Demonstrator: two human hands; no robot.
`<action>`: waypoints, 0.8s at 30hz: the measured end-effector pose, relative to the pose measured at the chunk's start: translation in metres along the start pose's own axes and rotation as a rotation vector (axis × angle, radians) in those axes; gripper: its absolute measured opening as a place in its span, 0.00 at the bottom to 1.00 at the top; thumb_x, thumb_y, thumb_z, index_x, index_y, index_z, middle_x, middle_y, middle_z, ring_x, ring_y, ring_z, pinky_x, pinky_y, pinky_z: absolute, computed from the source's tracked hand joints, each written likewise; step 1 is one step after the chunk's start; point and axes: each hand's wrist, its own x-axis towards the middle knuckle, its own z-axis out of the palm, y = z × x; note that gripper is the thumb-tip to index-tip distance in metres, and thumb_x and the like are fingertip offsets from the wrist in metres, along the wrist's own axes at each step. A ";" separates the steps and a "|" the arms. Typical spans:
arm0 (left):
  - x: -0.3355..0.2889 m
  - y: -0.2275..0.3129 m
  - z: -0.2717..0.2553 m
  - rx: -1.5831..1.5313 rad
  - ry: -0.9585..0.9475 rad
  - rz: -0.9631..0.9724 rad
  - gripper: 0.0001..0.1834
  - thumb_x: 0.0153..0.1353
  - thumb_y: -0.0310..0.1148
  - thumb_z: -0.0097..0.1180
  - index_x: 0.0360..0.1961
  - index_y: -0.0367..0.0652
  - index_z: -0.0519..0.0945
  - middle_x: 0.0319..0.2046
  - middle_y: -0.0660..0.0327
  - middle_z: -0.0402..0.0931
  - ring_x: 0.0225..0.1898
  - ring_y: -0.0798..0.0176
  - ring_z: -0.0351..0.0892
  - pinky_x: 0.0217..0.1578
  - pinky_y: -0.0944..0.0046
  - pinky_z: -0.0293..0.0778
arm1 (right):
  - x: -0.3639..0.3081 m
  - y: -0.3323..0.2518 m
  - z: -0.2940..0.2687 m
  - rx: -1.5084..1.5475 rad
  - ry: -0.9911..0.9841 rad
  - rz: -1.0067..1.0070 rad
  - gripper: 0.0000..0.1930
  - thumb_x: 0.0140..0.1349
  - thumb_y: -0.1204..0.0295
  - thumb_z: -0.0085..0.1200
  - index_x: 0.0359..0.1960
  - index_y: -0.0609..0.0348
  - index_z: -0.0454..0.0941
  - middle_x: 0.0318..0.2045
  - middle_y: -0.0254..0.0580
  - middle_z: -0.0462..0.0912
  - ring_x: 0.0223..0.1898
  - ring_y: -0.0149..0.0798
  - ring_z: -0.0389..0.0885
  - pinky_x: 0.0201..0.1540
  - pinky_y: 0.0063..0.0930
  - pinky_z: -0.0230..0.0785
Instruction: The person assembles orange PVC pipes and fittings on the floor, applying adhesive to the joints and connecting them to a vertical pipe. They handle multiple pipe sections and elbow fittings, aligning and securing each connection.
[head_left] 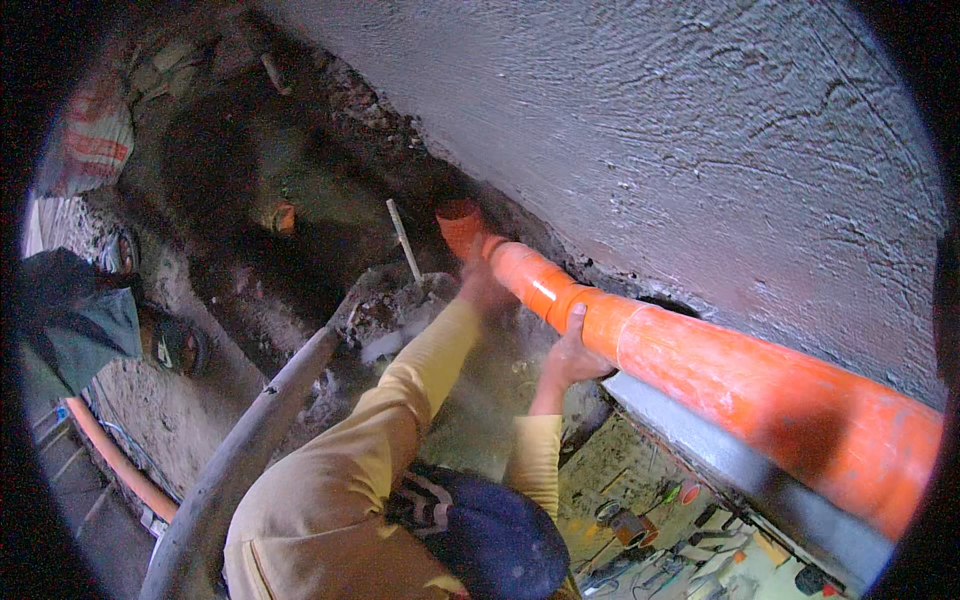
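Observation:
Neither of my hands is in view. A long orange pipe [735, 375] slants from the lower right up to the middle, along the foot of a grey wall. At its far end sits an angled orange fitting [460, 222] with an open mouth, joined by a socket collar. A co-worker in a yellow long-sleeved top [330, 475] and dark blue cap [490, 530] bends over below it. The co-worker's left hand [487, 285], blurred, is at the pipe near the fitting. Their right hand [573, 355] grips the pipe from beneath, behind the collar.
Rough grey wall [680, 130] borders the dug-out soil [310, 170]. A thin stick [404, 240] stands in the dirt. A thick grey pipe [245, 450] crosses the lower left. Another person's legs [75, 325] show at far left, near a sack [95, 140]. Tools and scraps [640, 530] lie lower right.

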 end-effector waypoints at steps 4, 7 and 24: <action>-0.011 0.015 -0.014 -0.366 -0.079 -0.153 0.30 0.69 0.60 0.52 0.57 0.46 0.76 0.49 0.57 0.81 0.47 0.57 0.80 0.52 0.50 0.76 | -0.012 -0.006 -0.003 -0.143 -0.063 -0.063 0.39 0.53 0.63 0.76 0.60 0.75 0.70 0.56 0.59 0.80 0.54 0.53 0.81 0.61 0.48 0.70; 0.010 0.017 -0.016 -0.026 0.337 0.154 0.26 0.71 0.54 0.55 0.57 0.44 0.77 0.49 0.60 0.82 0.43 0.59 0.81 0.48 0.54 0.79 | -0.023 -0.019 0.000 -0.003 -0.099 -0.028 0.38 0.54 0.64 0.75 0.61 0.74 0.69 0.57 0.59 0.79 0.56 0.53 0.80 0.63 0.48 0.69; 0.034 0.030 -0.071 1.306 0.080 -0.067 0.34 0.74 0.57 0.41 0.51 0.33 0.82 0.49 0.41 0.83 0.52 0.41 0.82 0.55 0.49 0.73 | -0.047 -0.079 -0.038 -0.522 -0.285 0.353 0.36 0.53 0.67 0.76 0.60 0.73 0.72 0.57 0.59 0.79 0.58 0.53 0.79 0.64 0.48 0.69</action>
